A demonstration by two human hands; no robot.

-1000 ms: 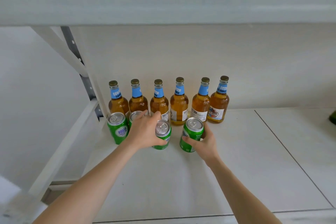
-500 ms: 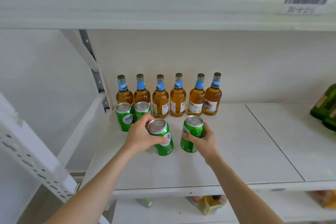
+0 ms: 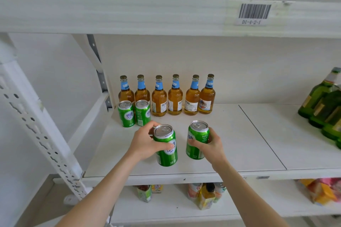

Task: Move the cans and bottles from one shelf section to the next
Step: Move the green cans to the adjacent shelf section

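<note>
Six amber bottles (image 3: 175, 96) line the pale back wall (image 3: 239, 64) of the white shelf (image 3: 239, 143), two spare cans (image 3: 133, 113) before them. Nearer the front, the left hand (image 3: 145, 143) curls round a tilted green can (image 3: 166, 145) and the right hand (image 3: 212, 143) clasps a second can (image 3: 197, 140)

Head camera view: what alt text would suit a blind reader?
A person's left hand grips the left can, the right hand the right can, both green, at the front of a white shelf. Behind stand two more cans and six amber bottles; green bottles sit to the right.
</note>
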